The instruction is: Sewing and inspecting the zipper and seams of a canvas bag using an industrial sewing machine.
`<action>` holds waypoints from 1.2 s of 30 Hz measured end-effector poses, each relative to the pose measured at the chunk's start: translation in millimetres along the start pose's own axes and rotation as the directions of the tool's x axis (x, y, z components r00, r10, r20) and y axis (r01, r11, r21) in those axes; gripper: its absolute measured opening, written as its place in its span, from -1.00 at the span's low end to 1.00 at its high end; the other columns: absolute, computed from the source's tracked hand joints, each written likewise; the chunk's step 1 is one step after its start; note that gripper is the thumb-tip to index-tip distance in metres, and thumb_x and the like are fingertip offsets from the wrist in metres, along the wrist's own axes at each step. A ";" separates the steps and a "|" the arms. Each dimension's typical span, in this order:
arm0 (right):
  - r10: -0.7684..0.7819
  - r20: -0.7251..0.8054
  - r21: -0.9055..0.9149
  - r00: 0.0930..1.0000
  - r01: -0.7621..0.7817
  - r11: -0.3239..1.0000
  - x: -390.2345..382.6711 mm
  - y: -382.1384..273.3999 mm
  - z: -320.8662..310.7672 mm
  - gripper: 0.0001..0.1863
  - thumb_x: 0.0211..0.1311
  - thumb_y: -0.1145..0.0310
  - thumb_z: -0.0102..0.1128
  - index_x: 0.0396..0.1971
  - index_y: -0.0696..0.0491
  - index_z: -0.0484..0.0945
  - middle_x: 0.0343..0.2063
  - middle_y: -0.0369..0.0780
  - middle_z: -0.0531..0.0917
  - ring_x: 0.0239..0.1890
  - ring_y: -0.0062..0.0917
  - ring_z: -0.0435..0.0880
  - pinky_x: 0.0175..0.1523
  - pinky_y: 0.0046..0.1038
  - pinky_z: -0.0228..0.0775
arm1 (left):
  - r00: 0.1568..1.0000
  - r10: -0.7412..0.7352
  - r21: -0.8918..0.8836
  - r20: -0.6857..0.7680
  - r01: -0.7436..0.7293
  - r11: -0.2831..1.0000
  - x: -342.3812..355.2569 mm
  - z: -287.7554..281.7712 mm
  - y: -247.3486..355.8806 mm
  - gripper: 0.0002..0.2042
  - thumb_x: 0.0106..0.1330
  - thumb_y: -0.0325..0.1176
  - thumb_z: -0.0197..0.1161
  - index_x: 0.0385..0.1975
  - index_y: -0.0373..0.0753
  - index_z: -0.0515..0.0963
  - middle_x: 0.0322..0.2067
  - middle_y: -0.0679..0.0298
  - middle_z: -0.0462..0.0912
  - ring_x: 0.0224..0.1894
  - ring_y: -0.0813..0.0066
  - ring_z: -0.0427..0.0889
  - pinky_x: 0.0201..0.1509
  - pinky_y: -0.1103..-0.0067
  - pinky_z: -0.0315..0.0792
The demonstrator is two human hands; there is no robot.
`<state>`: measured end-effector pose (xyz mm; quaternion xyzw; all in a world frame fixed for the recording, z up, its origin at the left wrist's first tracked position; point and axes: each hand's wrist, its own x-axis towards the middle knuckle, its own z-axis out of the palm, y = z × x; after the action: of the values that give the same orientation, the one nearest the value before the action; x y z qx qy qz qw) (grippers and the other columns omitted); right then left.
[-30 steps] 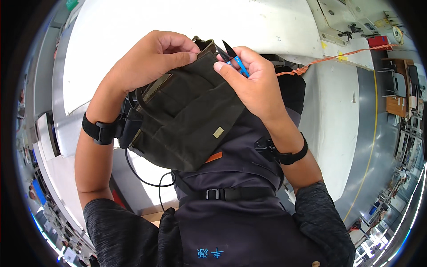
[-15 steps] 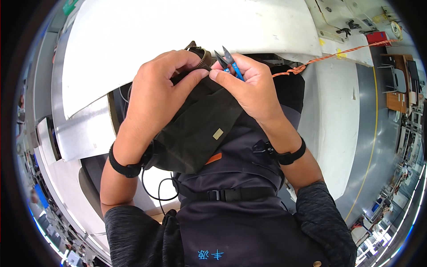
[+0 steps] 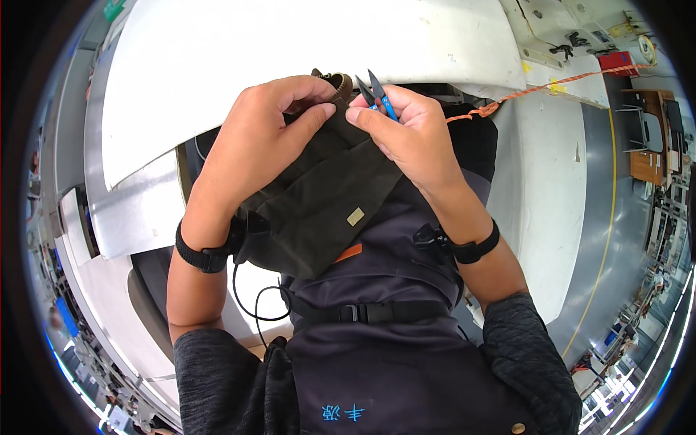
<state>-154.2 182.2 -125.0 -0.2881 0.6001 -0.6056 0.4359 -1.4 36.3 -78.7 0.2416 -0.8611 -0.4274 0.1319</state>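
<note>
A dark olive fabric bag (image 3: pixel 319 196) hangs over my lap, with a small pale label near its lower right. At its top edge curls a brass-toothed zipper (image 3: pixel 338 85). My left hand (image 3: pixel 272 130) is closed on the bag just beside the zipper, thumb on the near side. Blue-handled thread snips (image 3: pixel 388 106) lie in my right hand (image 3: pixel 413 127), their two dark blades apart and pointing up and away. My right thumb and forefinger come together close to the bag's edge; whether they also pinch thread or cloth is too small to tell.
A white worktable (image 3: pixel 304 36) spans the far side, its edge just beyond my hands. An orange cord (image 3: pixel 522 96) runs from the right toward my right hand. A black cable (image 3: pixel 254 312) loops below my left wrist. Another white surface (image 3: pixel 544 210) stands to the right.
My hands have drawn slightly apart at the bag's edge. The snips have shifted up and a little right, and the bag's lower end has lifted slightly.
</note>
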 end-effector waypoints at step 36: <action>-0.582 0.221 -0.907 0.782 0.384 0.172 81.7 -44.5 -78.4 -0.70 0.44 0.20 0.24 0.03 0.01 0.71 -0.14 -0.09 0.81 -0.11 -0.16 0.78 0.03 -0.26 0.62 | 0.941 -0.095 -0.022 0.326 0.108 0.994 10.2 -17.2 -10.5 -0.75 0.47 -0.32 0.34 -0.09 -0.40 0.74 -0.33 0.28 0.78 -0.25 0.61 0.65 -0.11 0.60 0.54</action>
<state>-267.7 143.6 -104.6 -0.6001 0.7421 -0.2889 -0.0752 0.6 13.9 -76.6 0.2094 -0.8487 -0.4847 -0.0288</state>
